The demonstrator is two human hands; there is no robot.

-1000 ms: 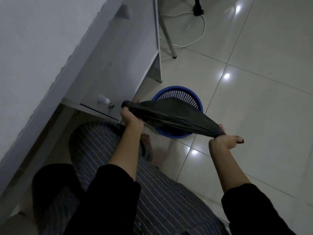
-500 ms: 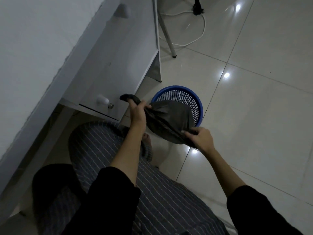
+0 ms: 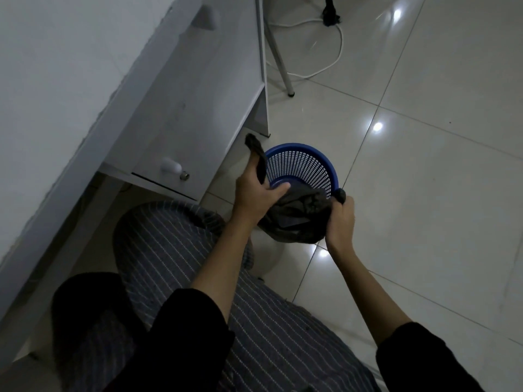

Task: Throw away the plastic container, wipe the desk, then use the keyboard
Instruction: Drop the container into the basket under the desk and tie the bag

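Observation:
A dark plastic bag (image 3: pixel 297 219) hangs bunched between my two hands just above the near rim of a blue mesh wastebasket (image 3: pixel 300 168) on the tiled floor. My left hand (image 3: pixel 256 193) grips one end of the bag, and a strip of it sticks up past my fingers. My right hand (image 3: pixel 341 219) grips the other end at the basket's right rim. Something flat and dark shows inside the bag, too dim to identify. No plastic container, keyboard or desk top is in view.
A white desk drawer unit (image 3: pixel 181 114) with a round knob (image 3: pixel 171 166) stands left of the basket. A thin white metal leg (image 3: pixel 280 56) and a white cable (image 3: pixel 328 38) lie on the floor behind. My striped trouser legs fill the lower middle.
The bag was stretched wide over the basket; my right hand has come in toward my left and the bag is now bunched together at the basket's near rim.

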